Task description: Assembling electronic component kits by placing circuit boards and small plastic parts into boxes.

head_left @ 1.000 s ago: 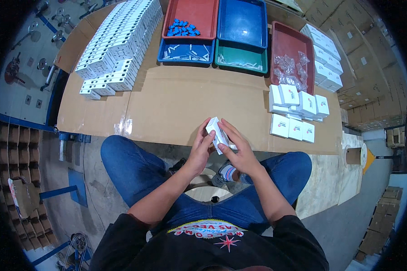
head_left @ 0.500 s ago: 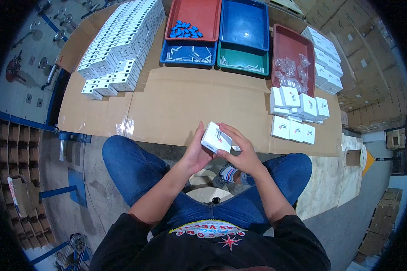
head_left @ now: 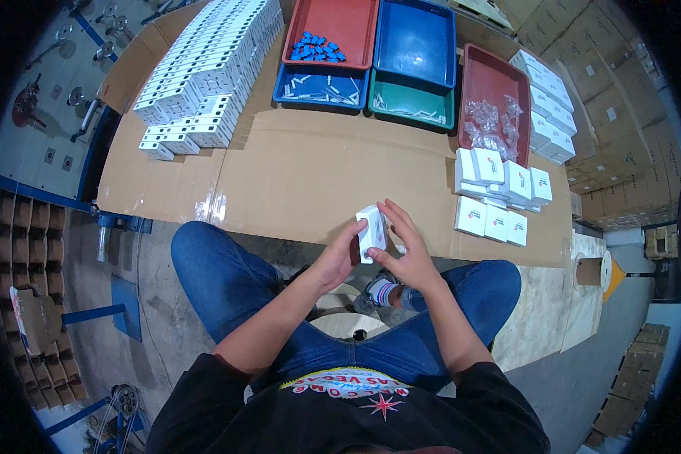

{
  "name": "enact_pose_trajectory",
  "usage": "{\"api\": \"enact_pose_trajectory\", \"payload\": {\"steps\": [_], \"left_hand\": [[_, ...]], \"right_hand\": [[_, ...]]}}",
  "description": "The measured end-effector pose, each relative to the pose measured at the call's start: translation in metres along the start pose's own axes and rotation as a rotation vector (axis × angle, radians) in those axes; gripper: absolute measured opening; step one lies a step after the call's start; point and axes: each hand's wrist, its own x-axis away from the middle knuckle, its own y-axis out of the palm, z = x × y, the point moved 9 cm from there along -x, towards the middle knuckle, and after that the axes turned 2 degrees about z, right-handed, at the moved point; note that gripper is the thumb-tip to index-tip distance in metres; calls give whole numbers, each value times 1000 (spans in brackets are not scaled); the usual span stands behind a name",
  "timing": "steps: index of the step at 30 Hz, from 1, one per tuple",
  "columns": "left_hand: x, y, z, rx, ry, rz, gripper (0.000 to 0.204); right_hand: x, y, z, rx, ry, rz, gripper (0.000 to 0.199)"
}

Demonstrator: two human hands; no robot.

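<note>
A small white box [head_left: 371,234] is between my two hands, just off the near edge of the cardboard-covered table and above my lap. It is tilted so that a narrow side faces up. My left hand [head_left: 340,256] grips its left side, with the thumb near the top edge. On the other side, my right hand [head_left: 407,253] holds the box between its thumb at the lower corner and its fingers at the far edge. Part of the box and some left fingertips are hidden.
Stacks of white switch-like blocks [head_left: 197,91] stand at the far left. Trays hold blue pieces [head_left: 318,49], pale strips [head_left: 318,91] and clear plastic bags [head_left: 492,125]. More white boxes [head_left: 499,181] sit at the right on the cardboard tabletop [head_left: 303,174].
The white box has been turned from showing its broad printed face to showing a narrow side. My left thumb has moved onto it and my right fingers have straightened.
</note>
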Motion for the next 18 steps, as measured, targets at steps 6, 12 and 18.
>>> {"api": "enact_pose_trajectory", "payload": {"steps": [6, 12, 18], "left_hand": [[0, -5, -2, -97, 77, 42, 58], [6, 2, -2, -63, 34, 102, 61], [7, 9, -13, -8, -176, -53, 59]], "right_hand": [[1, 6, -5, -67, 53, -11, 81], [3, 4, -9, 27, -116, -9, 73], [3, 1, -20, 32, -68, -13, 64]]}}
